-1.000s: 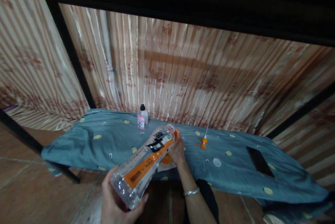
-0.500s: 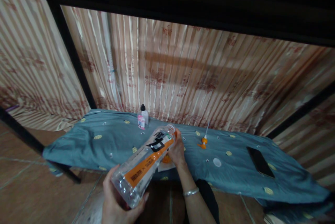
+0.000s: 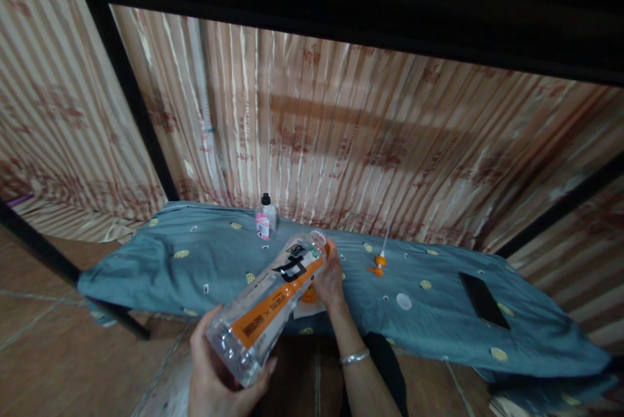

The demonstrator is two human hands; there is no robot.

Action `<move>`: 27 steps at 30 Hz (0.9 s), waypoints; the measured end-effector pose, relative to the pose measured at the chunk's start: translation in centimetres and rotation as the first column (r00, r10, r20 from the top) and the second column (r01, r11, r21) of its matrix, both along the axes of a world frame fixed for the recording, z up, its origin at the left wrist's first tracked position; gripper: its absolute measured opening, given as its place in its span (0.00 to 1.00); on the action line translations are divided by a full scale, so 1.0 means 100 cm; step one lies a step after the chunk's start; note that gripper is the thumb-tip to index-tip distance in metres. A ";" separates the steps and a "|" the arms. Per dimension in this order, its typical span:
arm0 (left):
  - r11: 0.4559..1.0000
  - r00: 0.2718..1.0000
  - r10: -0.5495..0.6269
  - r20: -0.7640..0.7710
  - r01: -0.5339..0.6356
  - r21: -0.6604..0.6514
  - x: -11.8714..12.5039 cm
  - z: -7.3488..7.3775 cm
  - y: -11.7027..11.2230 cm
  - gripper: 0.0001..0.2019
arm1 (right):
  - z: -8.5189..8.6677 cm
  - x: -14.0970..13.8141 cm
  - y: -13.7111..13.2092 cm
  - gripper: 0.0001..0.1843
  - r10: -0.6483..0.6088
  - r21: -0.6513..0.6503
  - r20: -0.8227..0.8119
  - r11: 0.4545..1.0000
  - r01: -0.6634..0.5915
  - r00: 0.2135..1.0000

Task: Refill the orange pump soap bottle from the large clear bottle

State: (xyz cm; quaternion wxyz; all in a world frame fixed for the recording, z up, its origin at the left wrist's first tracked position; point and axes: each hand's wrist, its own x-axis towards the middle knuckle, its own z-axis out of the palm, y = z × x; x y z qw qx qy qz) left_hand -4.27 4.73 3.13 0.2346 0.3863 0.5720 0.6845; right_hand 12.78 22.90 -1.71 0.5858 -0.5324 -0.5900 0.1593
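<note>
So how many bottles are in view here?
2. A large clear bottle with an orange label, tilted, left hand at its base, right hand at its cap end; a small black-capped bottle upright on the blue sheet near the curtain. None looks hidden.

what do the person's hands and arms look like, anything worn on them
Both are bare: no gloves on the left hand or the right hand, and no sleeve shows on the right forearm. A thin silver bracelet circles the right wrist.
</note>
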 end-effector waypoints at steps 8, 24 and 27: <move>1.000 1.000 0.009 -0.010 -0.009 0.000 0.000 -0.002 0.000 0.42 | 0.000 0.000 -0.001 0.32 -0.007 -0.018 0.012 1.000 0.007 1.000; 1.000 1.000 0.012 -0.017 -0.012 0.006 0.000 0.001 0.000 0.42 | -0.003 0.000 0.001 0.32 -0.003 0.007 0.017 1.000 0.003 1.000; 1.000 1.000 0.006 -0.024 -0.006 0.002 -0.001 0.000 0.000 0.42 | -0.004 0.000 0.001 0.33 -0.009 0.006 0.022 1.000 0.009 1.000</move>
